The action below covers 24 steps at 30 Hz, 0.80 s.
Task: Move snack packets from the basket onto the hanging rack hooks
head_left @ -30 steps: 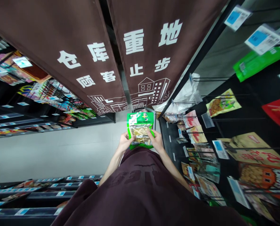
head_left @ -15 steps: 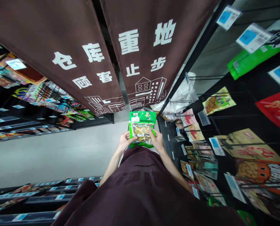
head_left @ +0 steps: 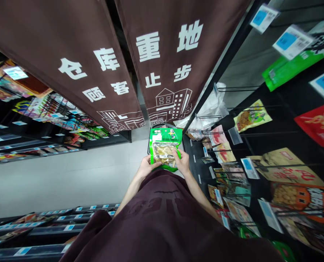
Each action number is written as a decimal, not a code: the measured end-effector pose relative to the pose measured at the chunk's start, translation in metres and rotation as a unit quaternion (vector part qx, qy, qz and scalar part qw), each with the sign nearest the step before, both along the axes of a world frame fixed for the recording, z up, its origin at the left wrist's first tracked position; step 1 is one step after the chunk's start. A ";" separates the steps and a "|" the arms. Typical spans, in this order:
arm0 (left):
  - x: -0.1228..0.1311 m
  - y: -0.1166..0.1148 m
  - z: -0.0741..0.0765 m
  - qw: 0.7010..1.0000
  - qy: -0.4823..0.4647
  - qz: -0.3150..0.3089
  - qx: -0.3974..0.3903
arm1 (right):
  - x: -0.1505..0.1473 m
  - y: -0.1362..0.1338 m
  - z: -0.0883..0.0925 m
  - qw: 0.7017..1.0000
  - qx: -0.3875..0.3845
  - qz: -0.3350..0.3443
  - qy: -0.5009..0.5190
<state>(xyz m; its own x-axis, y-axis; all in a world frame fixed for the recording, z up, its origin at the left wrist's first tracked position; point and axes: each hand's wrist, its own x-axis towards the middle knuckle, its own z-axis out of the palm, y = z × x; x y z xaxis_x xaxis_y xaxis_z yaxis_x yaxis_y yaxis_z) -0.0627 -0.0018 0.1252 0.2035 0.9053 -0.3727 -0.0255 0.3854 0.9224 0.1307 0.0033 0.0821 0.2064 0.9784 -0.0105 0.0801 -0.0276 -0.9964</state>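
While my left hand (head_left: 147,167) pinches a green bag (head_left: 164,149), my right hand (head_left: 183,163) clamps its other edge. Brown curtains (head_left: 170,58) hang beyond.

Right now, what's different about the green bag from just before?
The green bag has shifted slightly right in the picture; the left hand moved along, its thumb now lower across the bag. Nothing was let go: the right hand still grips the bag. The brown banners hang as before.

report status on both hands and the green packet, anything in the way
Left hand and right hand gripping green packet, one at each side. Clear window facing the wearer. Brown curtains hanging ahead; nothing seen blocking either hand.
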 end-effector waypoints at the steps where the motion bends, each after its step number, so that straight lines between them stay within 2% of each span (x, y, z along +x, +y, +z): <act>1: 0.000 0.000 0.000 1.000 0.001 -0.001 0.000 | 0.000 0.000 0.000 1.000 0.002 0.000 -0.003; 24: 0.003 0.002 -0.002 1.000 0.005 0.001 -0.007 | 0.003 0.003 0.004 1.000 0.010 -0.008 -0.014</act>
<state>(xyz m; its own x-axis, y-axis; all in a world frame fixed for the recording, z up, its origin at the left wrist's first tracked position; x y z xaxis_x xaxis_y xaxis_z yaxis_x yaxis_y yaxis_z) -0.0598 0.0003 0.1231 0.1979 0.9007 -0.3867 -0.0170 0.3976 0.9174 0.1338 0.0066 0.0866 0.2223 0.9749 0.0149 0.1079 -0.0095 -0.9941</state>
